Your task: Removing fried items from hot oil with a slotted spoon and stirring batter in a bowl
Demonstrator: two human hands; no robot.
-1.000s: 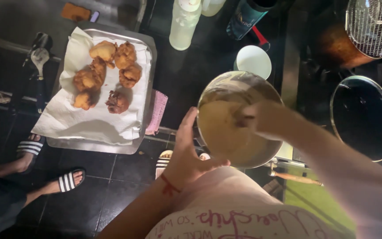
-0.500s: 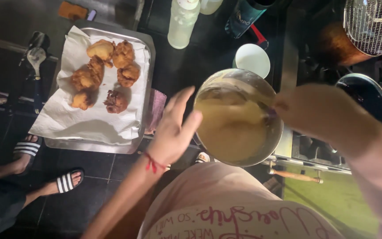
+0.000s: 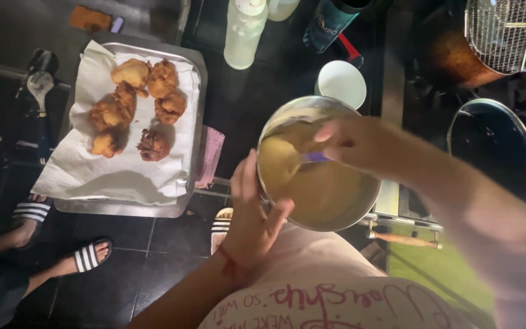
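Metal, round and shiny, the bowl (image 3: 318, 167) sits close against the person's body, filled with thick yellow batter (image 3: 330, 189). The left hand (image 3: 252, 213) cups the bowl's near rim from the side, fingers wrapped against the wall, which steadies it against the push of stirring. The right hand (image 3: 360, 143) reaches over the bowl from above, its fingers closed on a spoon handle (image 3: 315, 157) that dips into the batter; the pale lump at the left of the bowl looks scooped up.

To the left, a metal tray (image 3: 193, 131) lined with white paper (image 3: 123, 173) carries several brown fried pieces (image 3: 138, 106), the paper likely there to soak up oil. A pink cloth (image 3: 209, 157) lies tucked beside the tray. Beyond the bowl stand a white cup (image 3: 342, 84) and a clear bottle (image 3: 243, 33). At the right are a dark pan (image 3: 494, 152) and a wire basket (image 3: 500, 30). Another person's sandalled feet (image 3: 62, 244) stand on the dark tiled floor (image 3: 147, 256).
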